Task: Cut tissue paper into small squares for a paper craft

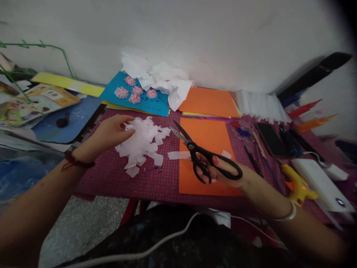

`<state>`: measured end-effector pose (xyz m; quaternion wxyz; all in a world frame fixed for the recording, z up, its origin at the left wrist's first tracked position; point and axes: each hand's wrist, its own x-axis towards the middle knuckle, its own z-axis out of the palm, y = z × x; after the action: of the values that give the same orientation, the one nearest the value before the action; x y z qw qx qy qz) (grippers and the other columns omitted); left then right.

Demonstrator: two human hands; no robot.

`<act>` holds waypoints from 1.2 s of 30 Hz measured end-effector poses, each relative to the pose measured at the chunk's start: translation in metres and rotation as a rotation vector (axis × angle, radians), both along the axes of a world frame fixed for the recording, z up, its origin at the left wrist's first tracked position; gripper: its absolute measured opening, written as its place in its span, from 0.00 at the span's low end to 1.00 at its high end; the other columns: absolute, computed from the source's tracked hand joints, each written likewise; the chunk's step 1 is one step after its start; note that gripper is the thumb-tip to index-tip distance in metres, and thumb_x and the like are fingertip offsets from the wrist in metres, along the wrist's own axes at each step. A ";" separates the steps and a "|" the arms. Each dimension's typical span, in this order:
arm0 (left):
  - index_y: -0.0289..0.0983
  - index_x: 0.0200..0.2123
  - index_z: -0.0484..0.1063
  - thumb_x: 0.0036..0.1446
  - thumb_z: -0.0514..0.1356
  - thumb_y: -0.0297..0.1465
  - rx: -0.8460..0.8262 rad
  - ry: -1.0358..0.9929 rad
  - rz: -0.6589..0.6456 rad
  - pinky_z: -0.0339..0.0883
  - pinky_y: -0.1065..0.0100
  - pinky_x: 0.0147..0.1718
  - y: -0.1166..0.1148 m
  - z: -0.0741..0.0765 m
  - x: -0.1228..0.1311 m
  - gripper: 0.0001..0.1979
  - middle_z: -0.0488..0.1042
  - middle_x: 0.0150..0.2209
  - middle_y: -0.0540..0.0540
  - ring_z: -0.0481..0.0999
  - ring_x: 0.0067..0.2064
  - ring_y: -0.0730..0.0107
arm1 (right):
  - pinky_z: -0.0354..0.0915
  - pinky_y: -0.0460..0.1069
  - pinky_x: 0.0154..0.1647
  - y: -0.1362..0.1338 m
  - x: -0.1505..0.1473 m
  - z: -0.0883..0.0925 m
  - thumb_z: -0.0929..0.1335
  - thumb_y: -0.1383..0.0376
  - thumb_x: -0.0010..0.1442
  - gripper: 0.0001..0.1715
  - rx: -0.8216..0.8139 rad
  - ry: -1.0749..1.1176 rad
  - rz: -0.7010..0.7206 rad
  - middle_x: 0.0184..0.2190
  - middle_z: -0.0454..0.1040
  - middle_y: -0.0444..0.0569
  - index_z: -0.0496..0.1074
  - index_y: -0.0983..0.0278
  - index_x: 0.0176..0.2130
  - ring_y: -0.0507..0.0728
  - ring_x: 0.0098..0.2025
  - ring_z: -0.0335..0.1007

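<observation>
My right hand (214,167) holds black-handled scissors (191,146), fingers through the loops. The blades are slightly apart and point up and left. A white paper strip (178,155) sticks out to the left beneath the scissors, beside that hand. Under it lies an orange sheet (206,134). My left hand (114,130) is at the upper left edge of a pile of small white paper pieces (142,137), thumb and fingers apart; nothing can be seen between them. The pile spreads over the red checked cloth (158,184).
Behind are a blue sheet with pink flowers (160,105), crumpled white paper (164,76) and stacked orange sheets (210,101). A phone (272,138), yellow glue gun (298,182) and white power strip (320,182) lie right. A booklet (36,104) is left.
</observation>
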<state>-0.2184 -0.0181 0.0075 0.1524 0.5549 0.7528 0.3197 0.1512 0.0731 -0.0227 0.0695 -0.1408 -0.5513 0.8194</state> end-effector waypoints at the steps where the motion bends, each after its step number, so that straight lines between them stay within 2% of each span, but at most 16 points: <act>1: 0.36 0.35 0.75 0.49 0.67 0.33 0.024 0.116 -0.042 0.62 0.66 0.42 -0.001 0.005 0.003 0.10 0.74 0.37 0.45 0.69 0.43 0.61 | 0.60 0.46 0.27 -0.001 0.006 0.000 0.69 0.39 0.60 0.33 -0.003 -0.003 -0.019 0.31 0.69 0.46 0.70 0.64 0.46 0.51 0.28 0.64; 3: 0.35 0.33 0.75 0.54 0.66 0.35 0.070 0.239 -0.103 0.58 0.64 0.52 -0.002 0.014 0.016 0.09 0.73 0.43 0.44 0.66 0.52 0.58 | 0.61 0.46 0.28 -0.004 0.017 0.000 0.69 0.39 0.59 0.33 -0.020 -0.003 -0.052 0.31 0.69 0.46 0.69 0.64 0.46 0.51 0.28 0.63; 4: 0.35 0.30 0.73 0.56 0.64 0.36 0.086 0.258 -0.116 0.58 0.64 0.53 -0.001 0.018 0.024 0.09 0.73 0.44 0.45 0.66 0.52 0.57 | 0.60 0.46 0.28 -0.005 0.022 -0.001 0.70 0.38 0.59 0.34 -0.031 -0.004 -0.057 0.31 0.69 0.45 0.69 0.64 0.46 0.51 0.28 0.63; 7: 0.37 0.26 0.70 0.58 0.62 0.36 0.057 0.237 -0.165 0.60 0.66 0.44 0.004 0.021 0.054 0.12 0.74 0.39 0.45 0.68 0.46 0.60 | 0.58 0.47 0.27 -0.007 0.035 -0.005 0.69 0.37 0.58 0.36 -0.038 -0.014 -0.067 0.31 0.68 0.45 0.69 0.64 0.48 0.51 0.27 0.62; 10: 0.38 0.30 0.73 0.55 0.61 0.36 -0.090 0.118 -0.294 0.58 0.67 0.34 0.016 0.009 0.087 0.07 0.75 0.33 0.46 0.70 0.36 0.64 | 0.59 0.48 0.30 -0.010 0.051 -0.010 0.68 0.37 0.59 0.37 0.029 -0.021 -0.114 0.32 0.69 0.46 0.69 0.65 0.48 0.52 0.28 0.62; 13: 0.38 0.30 0.73 0.54 0.59 0.35 -0.211 0.017 -0.427 0.57 0.68 0.31 0.035 -0.009 0.118 0.07 0.74 0.28 0.48 0.70 0.30 0.68 | 0.58 0.48 0.30 -0.014 0.069 -0.013 0.67 0.36 0.59 0.38 0.069 -0.057 -0.149 0.33 0.69 0.47 0.69 0.65 0.49 0.53 0.29 0.62; 16: 0.38 0.29 0.71 0.54 0.59 0.35 -0.254 0.034 -0.529 0.55 0.69 0.30 0.056 -0.021 0.145 0.07 0.74 0.27 0.48 0.69 0.29 0.68 | 0.57 0.48 0.30 -0.015 0.087 -0.015 0.66 0.36 0.60 0.37 0.083 -0.074 -0.164 0.34 0.69 0.48 0.70 0.65 0.47 0.53 0.29 0.62; 20: 0.38 0.29 0.69 0.52 0.61 0.35 -0.301 0.143 -0.587 0.53 0.68 0.30 0.078 -0.026 0.171 0.07 0.74 0.31 0.46 0.69 0.30 0.66 | 0.56 0.49 0.31 -0.016 0.109 -0.018 0.65 0.38 0.63 0.33 0.145 -0.061 -0.223 0.30 0.70 0.48 0.70 0.66 0.41 0.53 0.30 0.64; 24: 0.38 0.26 0.67 0.48 0.63 0.31 -0.364 0.229 -0.600 0.48 0.67 0.28 0.090 -0.030 0.181 0.06 0.70 0.27 0.47 0.64 0.26 0.67 | 0.54 0.48 0.29 -0.020 0.122 -0.021 0.65 0.38 0.63 0.33 0.140 -0.074 -0.275 0.31 0.70 0.47 0.71 0.66 0.40 0.52 0.28 0.63; 28: 0.38 0.19 0.63 0.47 0.63 0.30 -0.385 0.113 -0.601 0.46 0.67 0.26 0.090 -0.035 0.180 0.11 0.65 0.22 0.49 0.60 0.24 0.71 | 0.56 0.48 0.30 -0.024 0.125 -0.015 0.67 0.40 0.63 0.31 0.161 -0.074 -0.304 0.31 0.69 0.46 0.70 0.66 0.40 0.52 0.29 0.63; 31: 0.38 0.19 0.62 0.50 0.63 0.35 -0.378 -0.119 -0.562 0.47 0.69 0.24 0.079 -0.030 0.174 0.14 0.61 0.20 0.52 0.58 0.23 0.73 | 0.60 0.48 0.33 -0.026 0.121 -0.008 0.70 0.42 0.60 0.31 0.158 -0.126 -0.337 0.35 0.71 0.48 0.69 0.66 0.44 0.52 0.31 0.64; 34: 0.38 0.23 0.65 0.51 0.64 0.38 -0.361 -0.457 -0.470 0.52 0.72 0.23 0.060 -0.018 0.163 0.14 0.64 0.21 0.53 0.61 0.23 0.75 | 0.63 0.49 0.38 -0.028 0.111 -0.004 0.74 0.45 0.57 0.32 0.193 -0.201 -0.320 0.38 0.72 0.48 0.70 0.66 0.48 0.53 0.35 0.66; 36: 0.37 0.25 0.67 0.49 0.67 0.38 -0.285 -0.629 -0.374 0.56 0.73 0.23 0.047 -0.011 0.154 0.14 0.67 0.23 0.53 0.64 0.24 0.76 | 0.64 0.50 0.42 -0.029 0.101 -0.004 0.75 0.48 0.56 0.32 0.237 -0.239 -0.302 0.41 0.73 0.49 0.71 0.65 0.51 0.55 0.40 0.68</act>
<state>-0.0648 0.0287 -0.0037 0.5068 0.5308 0.5920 0.3331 0.2526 0.0438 -0.0270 0.1418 -0.3087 -0.6205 0.7067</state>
